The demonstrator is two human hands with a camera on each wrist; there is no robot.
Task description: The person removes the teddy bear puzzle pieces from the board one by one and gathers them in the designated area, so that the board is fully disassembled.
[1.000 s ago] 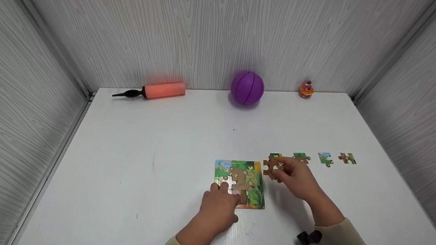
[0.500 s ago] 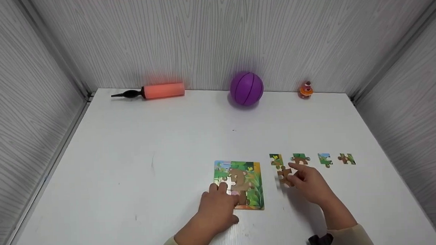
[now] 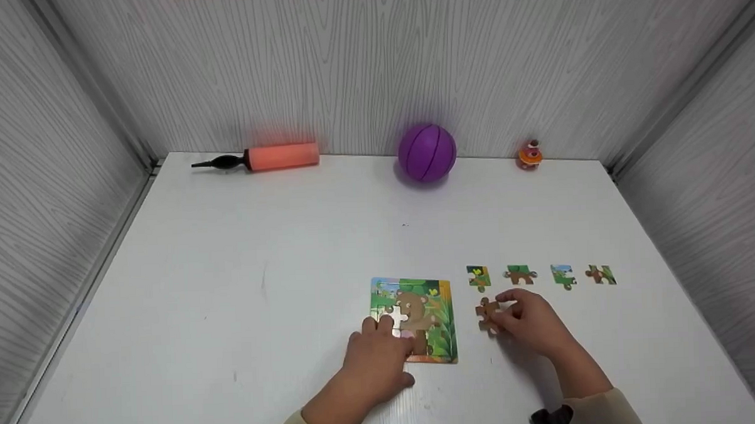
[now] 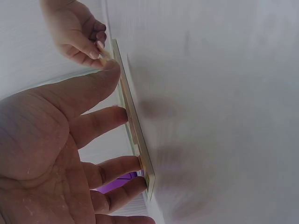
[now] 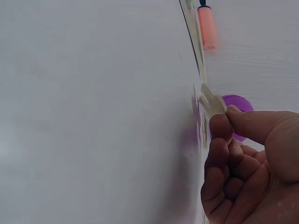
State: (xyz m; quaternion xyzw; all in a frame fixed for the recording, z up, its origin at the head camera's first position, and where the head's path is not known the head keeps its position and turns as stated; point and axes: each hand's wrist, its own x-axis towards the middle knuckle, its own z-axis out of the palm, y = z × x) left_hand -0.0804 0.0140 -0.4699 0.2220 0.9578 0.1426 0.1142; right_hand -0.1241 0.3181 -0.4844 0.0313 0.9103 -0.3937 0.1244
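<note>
A square jigsaw board (image 3: pixel 444 358) with a brown bear picture lies flat in front of the person. A white puzzle-shaped gap (image 3: pixel 395 315) shows at its left middle. My left hand (image 3: pixel 376 366) rests on the board's lower left part; in the left wrist view its fingers (image 4: pixel 100 126) are nearly straight, their tips against the board. Right of the board, my right hand (image 3: pixel 535 324) pinches a brown puzzle piece (image 3: pixel 486 315) between thumb and fingers. The right wrist view has this piece (image 5: pixel 213 103) edge-on, tilted, just off the table.
Loose puzzle pieces lie in a row beyond the right hand: one with yellow (image 3: pixel 478 276), one brown and green (image 3: pixel 520 275), one with blue (image 3: pixel 563 276), one brown (image 3: pixel 601 274). Along the back wall are an orange pump (image 3: pixel 284 157), a purple ball (image 3: pixel 427 152) and a small figurine (image 3: pixel 530 155).
My right hand has moved the brown piece from the board's right edge rightward and nearer the person, and the piece has turned in the fingers. The left hand stays in place.
</note>
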